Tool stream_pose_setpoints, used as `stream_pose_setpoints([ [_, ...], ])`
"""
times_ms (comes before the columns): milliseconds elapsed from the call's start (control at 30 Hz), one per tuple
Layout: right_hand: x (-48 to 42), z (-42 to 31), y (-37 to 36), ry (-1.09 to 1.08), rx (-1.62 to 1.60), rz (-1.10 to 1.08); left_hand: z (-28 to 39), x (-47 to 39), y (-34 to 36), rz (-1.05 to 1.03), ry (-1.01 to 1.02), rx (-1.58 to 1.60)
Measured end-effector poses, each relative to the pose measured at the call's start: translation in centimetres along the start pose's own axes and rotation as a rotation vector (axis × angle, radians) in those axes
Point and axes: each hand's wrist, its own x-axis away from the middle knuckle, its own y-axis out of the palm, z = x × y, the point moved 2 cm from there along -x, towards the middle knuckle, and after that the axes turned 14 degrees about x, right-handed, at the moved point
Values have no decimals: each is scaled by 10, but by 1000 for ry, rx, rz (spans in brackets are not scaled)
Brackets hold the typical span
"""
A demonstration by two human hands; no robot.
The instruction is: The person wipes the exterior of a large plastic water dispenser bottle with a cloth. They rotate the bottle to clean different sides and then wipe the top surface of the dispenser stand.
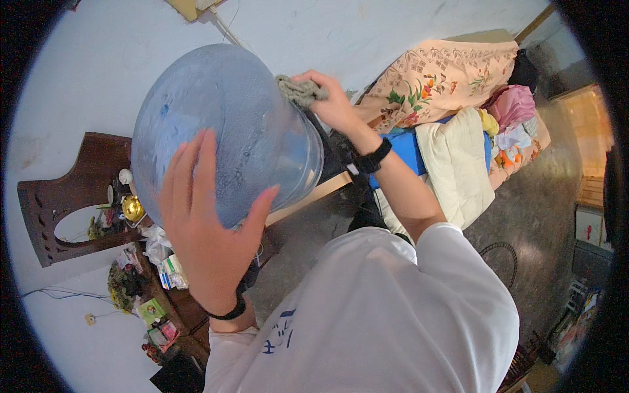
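Note:
A large translucent bluish plastic water-cooler bottle (245, 113) fills the space before me, its rounded end nearest the camera. My left hand (211, 221) is spread flat against its near side, the fingers apart and the thumb out to the right. On the far right side of the bottle, my right hand (331, 100) grips a crumpled grey-green cloth (300, 91) that touches the plastic. What the bottle rests on is mostly hidden behind it.
A dark wooden dresser with a mirror frame (83, 196) stands left, with small boxes (172, 272) and plants (123, 287) on it. To the right is furniture under a floral cover (442, 73), with a cream quilt (457, 157) and clothes (511, 108). A pale wall (368, 34) rises behind the bottle.

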Motion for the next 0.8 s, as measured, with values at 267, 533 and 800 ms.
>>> stream_pose_setpoints([
  [267,68,-16,-3,-50,37,147,20,-26,28,83,-57,-143],
  [533,122,-53,6,-14,110,216,22,-29,34,90,-125,-139],
  [800,97,-38,6,40,101,243,4,-19,21,29,-12,-3],
])
